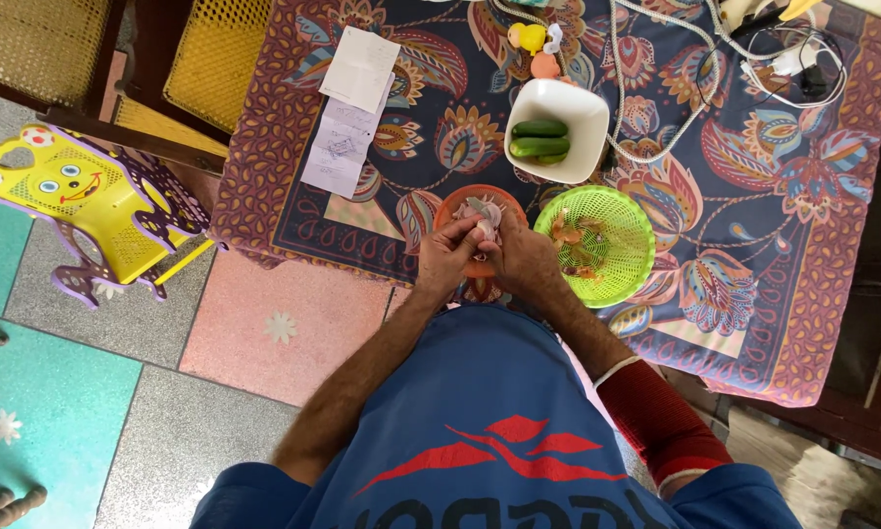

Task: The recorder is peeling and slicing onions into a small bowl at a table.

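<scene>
My left hand (444, 257) and my right hand (522, 263) are together over an orange plate (457, 203) at the near edge of the table. Between the fingers of both hands is a small pale peeled vegetable, like an onion or garlic (484, 228). A knife blade (479, 207) shows just above it; which hand holds the knife I cannot tell. A green mesh basket (629, 217) with brownish peels lies just right of my right hand.
A white square bowl (575, 103) with green cucumbers (539, 138) stands behind the plate. Paper slips (350, 108) lie at the left of the patterned tablecloth (754, 245). Cables (783, 59) and small toys (537, 44) lie at the back. A yellow child's chair (78, 201) stands on the floor, left.
</scene>
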